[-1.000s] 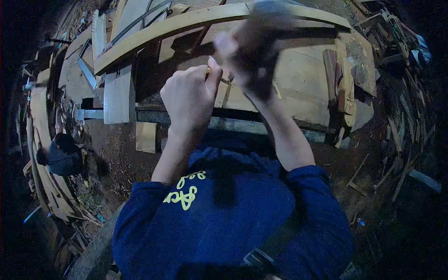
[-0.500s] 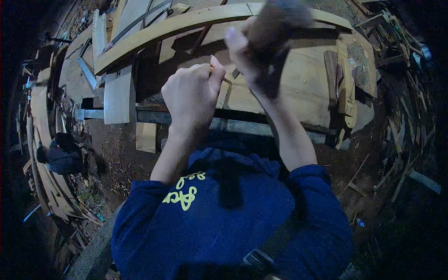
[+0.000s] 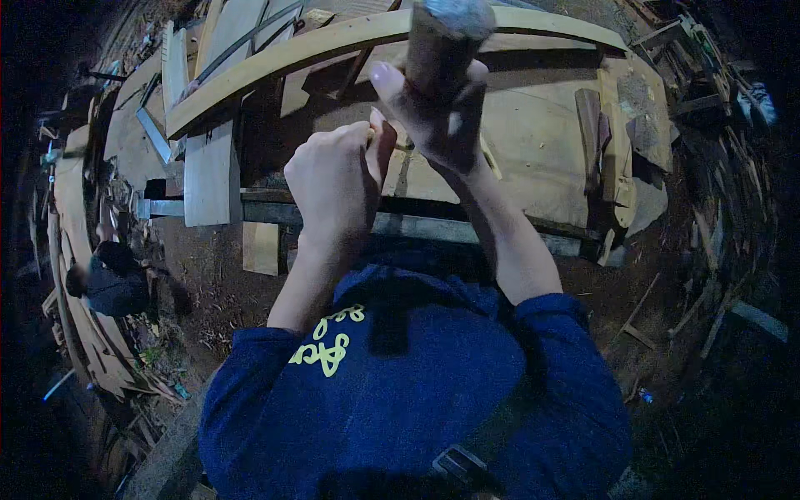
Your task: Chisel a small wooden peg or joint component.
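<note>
My right hand [image 3: 446, 125] is wrapped round a thick, round wooden mallet [image 3: 450, 50], raised over the workbench with its pale, worn end toward me. Just left of it and lower, my left hand [image 3: 333, 171] makes a fist, thumb uppermost. A small yellowish tip shows between thumb and forefinger, but the rest of what the fist holds is hidden. Below both hands lies the wooden bench top [image 3: 533, 142]. A pale piece of wood [image 3: 397, 171] shows between my wrists, partly covered by the hands.
A long pale beam [image 3: 333, 46] crosses the bench's far side. Dark and light wood pieces [image 3: 615, 162] lie at its right end, a flat board [image 3: 212, 179] at its left. Planks [image 3: 79, 217] line the far left, where another person [image 3: 117, 279] is. Scrap wood [image 3: 708, 242] litters the right.
The mallet and my right hand have shifted left, closer to my left hand, and the mallet stands more upright and less blurred. My left fist has barely moved and stays closed.
</note>
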`<state>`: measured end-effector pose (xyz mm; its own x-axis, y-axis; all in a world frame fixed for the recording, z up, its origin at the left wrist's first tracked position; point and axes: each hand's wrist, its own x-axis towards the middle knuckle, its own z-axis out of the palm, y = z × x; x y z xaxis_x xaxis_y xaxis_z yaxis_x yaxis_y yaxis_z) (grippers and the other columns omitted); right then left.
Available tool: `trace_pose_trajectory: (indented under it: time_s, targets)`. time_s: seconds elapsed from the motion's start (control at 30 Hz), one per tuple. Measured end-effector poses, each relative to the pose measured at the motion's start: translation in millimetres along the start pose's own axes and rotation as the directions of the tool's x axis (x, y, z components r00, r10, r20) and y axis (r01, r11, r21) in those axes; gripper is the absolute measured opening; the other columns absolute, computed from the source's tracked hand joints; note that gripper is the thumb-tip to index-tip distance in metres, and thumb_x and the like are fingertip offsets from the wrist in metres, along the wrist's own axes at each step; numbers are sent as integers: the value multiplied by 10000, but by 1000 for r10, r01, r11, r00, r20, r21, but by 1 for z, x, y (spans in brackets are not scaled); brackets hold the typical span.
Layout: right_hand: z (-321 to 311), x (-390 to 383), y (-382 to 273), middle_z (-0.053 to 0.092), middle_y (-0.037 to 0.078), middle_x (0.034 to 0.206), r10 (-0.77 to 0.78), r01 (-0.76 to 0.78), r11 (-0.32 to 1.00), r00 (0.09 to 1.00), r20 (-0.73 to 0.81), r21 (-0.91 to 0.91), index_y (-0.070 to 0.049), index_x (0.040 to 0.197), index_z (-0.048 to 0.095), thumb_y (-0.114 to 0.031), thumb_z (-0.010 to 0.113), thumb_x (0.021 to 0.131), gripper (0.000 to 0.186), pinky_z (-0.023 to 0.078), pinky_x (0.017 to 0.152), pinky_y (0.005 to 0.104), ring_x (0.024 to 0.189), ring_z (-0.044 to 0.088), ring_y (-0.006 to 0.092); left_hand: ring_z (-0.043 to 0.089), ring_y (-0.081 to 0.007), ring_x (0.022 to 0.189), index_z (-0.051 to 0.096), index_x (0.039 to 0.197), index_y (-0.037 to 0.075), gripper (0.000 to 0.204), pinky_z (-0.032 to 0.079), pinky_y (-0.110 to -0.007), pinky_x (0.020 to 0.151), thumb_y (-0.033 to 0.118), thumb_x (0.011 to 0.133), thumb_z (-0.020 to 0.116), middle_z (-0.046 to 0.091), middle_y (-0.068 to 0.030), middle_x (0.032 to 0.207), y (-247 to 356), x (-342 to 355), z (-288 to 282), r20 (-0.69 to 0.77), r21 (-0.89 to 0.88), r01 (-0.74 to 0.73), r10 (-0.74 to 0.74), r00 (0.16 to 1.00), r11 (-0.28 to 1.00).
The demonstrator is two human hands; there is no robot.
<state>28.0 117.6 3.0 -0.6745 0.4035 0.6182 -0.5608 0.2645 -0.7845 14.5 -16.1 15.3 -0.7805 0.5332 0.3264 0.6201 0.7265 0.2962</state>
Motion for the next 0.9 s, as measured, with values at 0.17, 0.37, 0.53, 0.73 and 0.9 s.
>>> trace_pose_trajectory:
  time_s: [0.17,0.37,0.53,0.73,0.9]
  targets:
    - [4,-2,0,588,23,574,44,-47,998,997,-70,-51,-30,730,623,-117,694,766,119,451,493,298,510,556,113,622,-341,610,630,617,49,423,471,-428,561,329,918,529,616,-150,623,-2,-2,0,54,-49,68,-65,996,996]
    - [2,-1,-5,595,46,578,-88,87,990,996,-3,-111,-36,714,619,-106,692,744,106,461,499,302,506,574,130,629,-343,628,636,631,57,435,473,-433,566,359,922,520,618,-155,631,-3,-1,1,-6,-13,-22,22,1000,1000]
    - [2,-4,-5,604,42,625,-32,34,996,999,25,-82,-49,750,632,-110,686,752,82,470,520,283,532,574,142,632,-345,615,643,625,67,441,482,-439,571,358,928,508,618,-164,626,-2,-3,2,-6,18,-16,16,1000,1000]
    - [-5,-1,1,588,58,591,-169,157,970,984,-52,-186,-60,805,647,-112,690,757,83,476,490,296,487,559,147,628,-347,589,639,634,50,434,487,-432,566,341,928,506,618,-172,623,3,2,4,2,-51,-9,9,1000,999]
    - [-8,-1,6,558,27,554,-166,159,975,986,-32,-155,-49,727,614,-121,685,780,114,432,472,270,470,529,120,626,-360,664,644,708,51,384,480,-442,604,360,907,537,617,-181,669,6,5,9,93,-50,46,-41,995,998]
